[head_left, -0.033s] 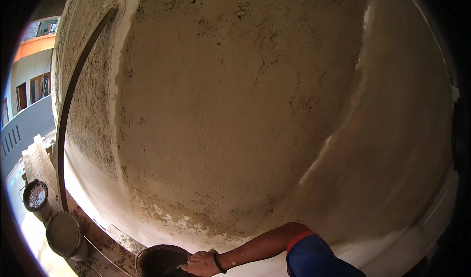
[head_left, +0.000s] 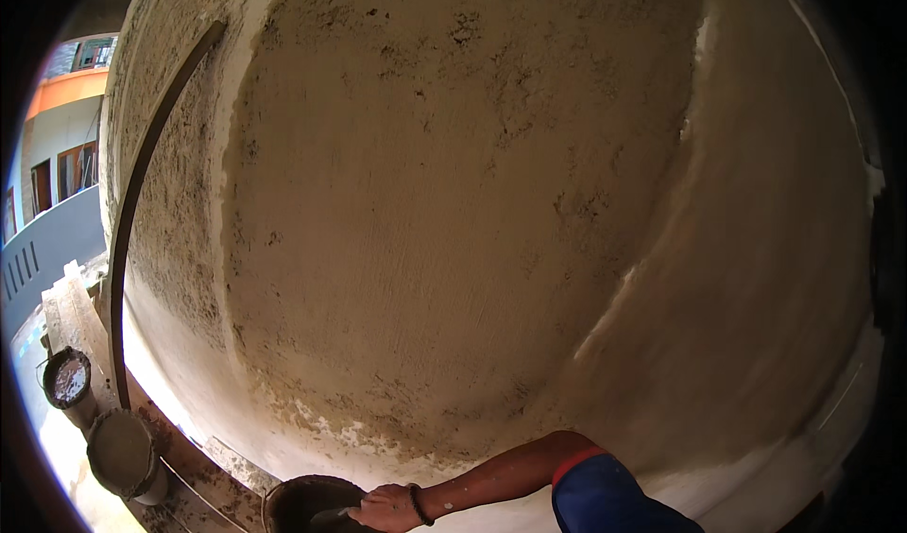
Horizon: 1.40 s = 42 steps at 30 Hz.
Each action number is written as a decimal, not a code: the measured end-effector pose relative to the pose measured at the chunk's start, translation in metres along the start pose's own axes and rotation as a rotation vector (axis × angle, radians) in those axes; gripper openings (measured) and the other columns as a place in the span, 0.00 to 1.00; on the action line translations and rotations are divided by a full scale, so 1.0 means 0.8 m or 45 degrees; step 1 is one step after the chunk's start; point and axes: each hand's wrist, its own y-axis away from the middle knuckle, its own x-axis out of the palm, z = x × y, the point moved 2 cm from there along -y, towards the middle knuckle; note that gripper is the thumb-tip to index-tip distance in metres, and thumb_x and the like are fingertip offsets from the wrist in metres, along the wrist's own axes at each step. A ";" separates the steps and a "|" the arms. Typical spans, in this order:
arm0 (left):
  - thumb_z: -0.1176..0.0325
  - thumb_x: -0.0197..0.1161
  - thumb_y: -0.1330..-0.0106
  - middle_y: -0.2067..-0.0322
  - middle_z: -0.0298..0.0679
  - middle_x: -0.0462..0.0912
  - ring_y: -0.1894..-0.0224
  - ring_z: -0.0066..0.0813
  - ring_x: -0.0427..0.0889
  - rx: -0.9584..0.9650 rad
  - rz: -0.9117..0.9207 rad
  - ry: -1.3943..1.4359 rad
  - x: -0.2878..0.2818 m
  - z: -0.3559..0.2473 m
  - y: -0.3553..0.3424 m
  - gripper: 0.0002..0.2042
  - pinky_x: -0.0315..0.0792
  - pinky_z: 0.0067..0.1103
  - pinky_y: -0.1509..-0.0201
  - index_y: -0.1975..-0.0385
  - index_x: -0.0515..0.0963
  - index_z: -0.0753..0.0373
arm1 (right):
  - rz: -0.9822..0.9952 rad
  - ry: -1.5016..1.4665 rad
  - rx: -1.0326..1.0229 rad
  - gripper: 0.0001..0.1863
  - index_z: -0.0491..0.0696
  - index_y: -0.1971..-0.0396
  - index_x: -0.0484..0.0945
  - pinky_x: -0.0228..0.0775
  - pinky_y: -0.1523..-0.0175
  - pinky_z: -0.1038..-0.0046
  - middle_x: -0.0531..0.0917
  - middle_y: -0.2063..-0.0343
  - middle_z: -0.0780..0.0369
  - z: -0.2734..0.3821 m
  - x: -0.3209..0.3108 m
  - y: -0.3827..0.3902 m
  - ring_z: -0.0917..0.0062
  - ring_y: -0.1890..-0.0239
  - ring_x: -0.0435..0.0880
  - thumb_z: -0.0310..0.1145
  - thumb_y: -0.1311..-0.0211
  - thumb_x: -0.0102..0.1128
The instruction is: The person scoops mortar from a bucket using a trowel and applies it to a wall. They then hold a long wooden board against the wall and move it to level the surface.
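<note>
My right arm, in a blue sleeve with a red cuff, reaches leftward along the lower edge. My right hand [head_left: 385, 507], with a dark beaded bracelet at the wrist, is over the right rim of a dark bucket [head_left: 283, 496]. Its fingers are curled closed around a grey, flat tool [head_left: 333, 516]. Most of that tool is hidden by the bucket's shadow and the hand. My left hand is out of view. In front of me rises a large wall [head_left: 425, 221] coated in grey-brown plaster, rough and pitted in patches, smoother on the right.
A long straightedge [head_left: 132, 188] leans against the wall at left. Below it, on mortar-spattered boards [head_left: 194, 472], stands a bucket [head_left: 123, 450] of grey mortar. Another bucket [head_left: 68, 379] with wet, shiny contents is farther back. A raised plaster edge [head_left: 624, 297] crosses the wall at right.
My right hand has shifted very slightly at the bucket's rim, and the grey tool shows a little more clearly. The other things stay in place.
</note>
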 end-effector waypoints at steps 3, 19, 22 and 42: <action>0.80 0.48 0.57 0.47 0.47 0.70 0.46 0.35 0.70 0.015 0.134 0.033 0.022 -0.019 0.011 0.34 0.68 0.27 0.44 0.40 0.63 0.69 | 0.176 -0.092 0.424 0.11 0.41 0.68 0.72 0.75 0.63 0.61 0.80 0.74 0.50 -0.024 0.004 -0.018 0.58 0.66 0.82 0.31 0.50 0.53; 0.78 0.48 0.54 0.49 0.46 0.71 0.48 0.36 0.72 0.107 0.258 -0.001 0.011 -0.017 -0.003 0.32 0.68 0.28 0.46 0.41 0.62 0.67 | 0.037 0.702 -0.262 0.04 0.50 0.91 0.77 0.69 0.79 0.63 0.80 0.86 0.57 -0.087 0.166 -0.156 0.67 0.81 0.81 0.32 0.65 0.60; 0.79 0.48 0.54 0.50 0.46 0.71 0.50 0.36 0.72 0.115 0.154 -0.019 -0.021 -0.024 0.000 0.31 0.69 0.28 0.47 0.42 0.63 0.67 | -0.035 0.709 -0.405 0.05 0.49 0.89 0.77 0.70 0.78 0.61 0.79 0.86 0.56 -0.003 0.104 -0.161 0.64 0.80 0.81 0.33 0.63 0.61; 0.81 0.48 0.58 0.56 0.44 0.77 0.55 0.36 0.76 0.030 -0.093 -0.065 -0.034 0.038 -0.033 0.29 0.69 0.24 0.48 0.48 0.69 0.70 | 0.172 0.162 0.297 0.09 0.42 0.73 0.76 0.76 0.68 0.58 0.81 0.78 0.51 -0.003 0.050 -0.072 0.58 0.71 0.83 0.30 0.46 0.47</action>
